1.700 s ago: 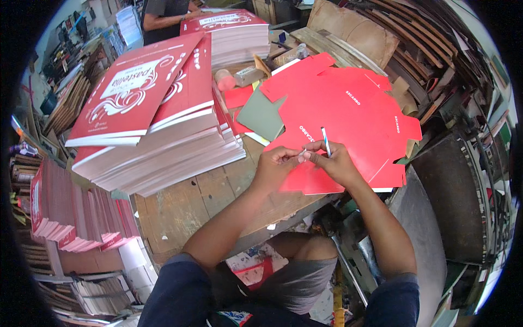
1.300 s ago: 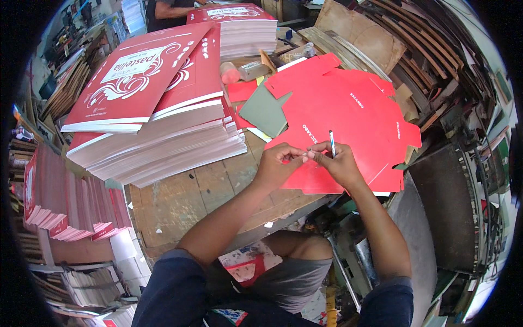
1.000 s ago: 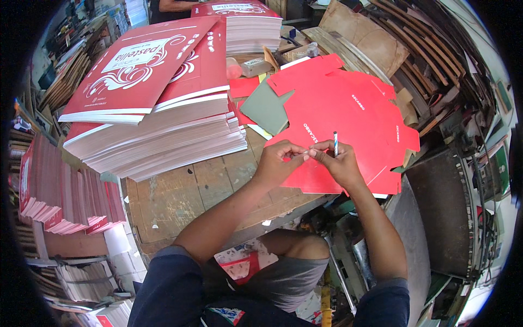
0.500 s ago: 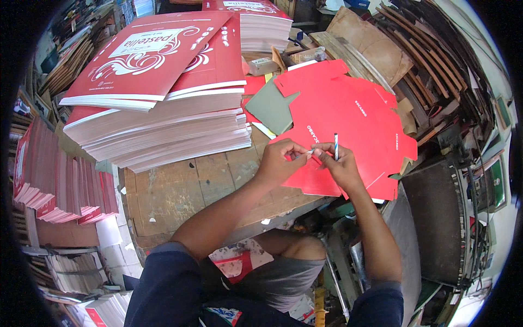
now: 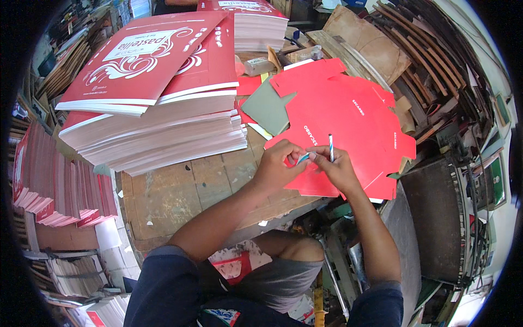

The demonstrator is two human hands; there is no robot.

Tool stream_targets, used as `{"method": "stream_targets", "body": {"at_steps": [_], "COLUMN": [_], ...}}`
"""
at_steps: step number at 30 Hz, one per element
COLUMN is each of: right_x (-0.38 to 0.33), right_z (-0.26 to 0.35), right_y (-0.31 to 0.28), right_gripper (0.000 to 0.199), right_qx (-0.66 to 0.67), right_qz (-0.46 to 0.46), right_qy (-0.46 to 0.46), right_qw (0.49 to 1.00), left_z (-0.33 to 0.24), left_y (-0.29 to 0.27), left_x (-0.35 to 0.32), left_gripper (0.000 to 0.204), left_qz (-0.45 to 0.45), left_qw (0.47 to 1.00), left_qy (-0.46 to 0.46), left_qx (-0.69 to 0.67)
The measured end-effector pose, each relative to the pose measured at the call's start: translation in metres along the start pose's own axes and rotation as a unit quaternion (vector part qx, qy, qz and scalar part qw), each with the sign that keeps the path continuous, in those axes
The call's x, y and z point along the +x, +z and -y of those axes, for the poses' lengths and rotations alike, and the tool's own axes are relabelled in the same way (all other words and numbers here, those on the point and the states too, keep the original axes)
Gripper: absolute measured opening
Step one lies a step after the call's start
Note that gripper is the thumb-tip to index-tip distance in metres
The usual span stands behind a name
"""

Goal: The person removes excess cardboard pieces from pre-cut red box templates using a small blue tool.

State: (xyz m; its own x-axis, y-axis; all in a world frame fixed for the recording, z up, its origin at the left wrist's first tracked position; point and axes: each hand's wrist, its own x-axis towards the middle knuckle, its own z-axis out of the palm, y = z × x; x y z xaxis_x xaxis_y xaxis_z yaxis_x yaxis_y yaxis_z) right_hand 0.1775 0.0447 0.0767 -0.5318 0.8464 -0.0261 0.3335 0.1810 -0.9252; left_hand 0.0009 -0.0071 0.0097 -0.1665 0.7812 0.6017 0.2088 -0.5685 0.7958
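Note:
My left hand point(image 5: 277, 165) is closed in a pinch on a small blue-and-white strip point(image 5: 303, 158). My right hand point(image 5: 339, 170) meets it at the fingertips, thumb and forefinger at the strip's other end. A thin blue-and-white striped stick point(image 5: 330, 146) rises upright from the fingers of that same hand; its lower end is hidden. Under both hands lies a flat red die-cut cardboard sheet point(image 5: 348, 122) with tabs along its edges and small white lettering.
Tall stacks of red-covered printed sheets point(image 5: 158, 133) stand left of my hands on the worn wooden table point(image 5: 180, 196). A grey-green card piece point(image 5: 268, 108) sits by the red sheet. Behind are a clear block-like item point(image 5: 259, 66) and boards point(image 5: 348, 54). Dark machinery point(image 5: 430, 212) is at right.
The strip between my fingertips now shows more of its blue-and-white face. Both hands stay close together over the red sheet, and the view has shifted slightly.

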Motion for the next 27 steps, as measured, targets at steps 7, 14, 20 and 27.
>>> {"method": "stream_targets", "body": {"at_steps": [7,14,20,27], "right_x": [0.0,0.003,0.004,0.0], "right_z": [0.002,-0.001,-0.002,0.003], "right_y": [-0.001,-0.002,-0.002,0.001], "right_gripper": [0.025,0.024,0.025,0.019], "right_qx": [0.008,-0.007,0.0,-0.088], "right_qz": [-0.005,-0.019,-0.028,0.003], "right_qy": [0.019,0.019,0.03,0.001], "right_qw": [1.0,1.0,0.999,0.996], "left_z": [0.006,0.01,0.011,0.008], "left_y": [0.004,0.003,0.002,0.003], "left_x": [-0.001,-0.002,-0.001,-0.001], "left_gripper": [0.016,0.015,0.017,0.017], "left_qz": [-0.004,0.034,0.036,0.019], "left_qw": [0.994,0.989,0.982,0.985], "left_qy": [-0.063,-0.135,-0.176,-0.152], "left_qx": [-0.088,-0.058,-0.063,-0.075]}}
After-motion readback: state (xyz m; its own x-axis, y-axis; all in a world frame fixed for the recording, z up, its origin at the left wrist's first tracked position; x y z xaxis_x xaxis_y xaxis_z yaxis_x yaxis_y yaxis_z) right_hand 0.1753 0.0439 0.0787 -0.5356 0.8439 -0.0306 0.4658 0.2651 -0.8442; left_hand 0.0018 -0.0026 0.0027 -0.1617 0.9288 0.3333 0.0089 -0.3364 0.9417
